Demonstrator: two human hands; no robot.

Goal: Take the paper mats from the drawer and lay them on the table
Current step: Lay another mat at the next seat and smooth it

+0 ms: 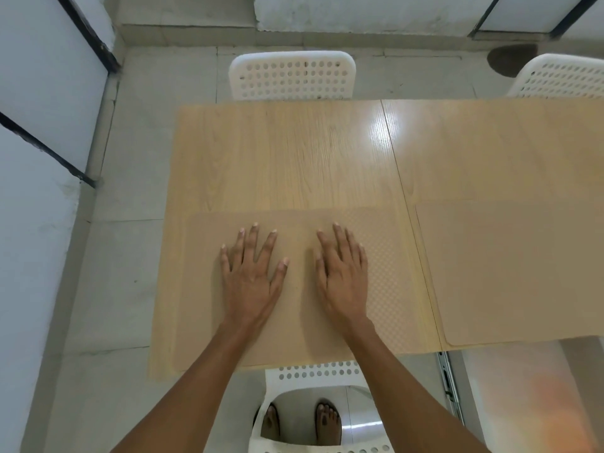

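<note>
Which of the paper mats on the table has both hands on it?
The left mat: both hands lie flat on it. The right mat lies untouched.

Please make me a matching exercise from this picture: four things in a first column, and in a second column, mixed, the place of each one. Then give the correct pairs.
Column one:
1. left hand
2. right-side paper mat
3. far white chair
4. drawer slide rail

Column two:
A. behind the table's far edge
B. flat on the near paper mat, beside the right hand
C. below the table's near edge
D. across the table seam, untouched

Pairs: 1-B, 2-D, 3-A, 4-C
</note>
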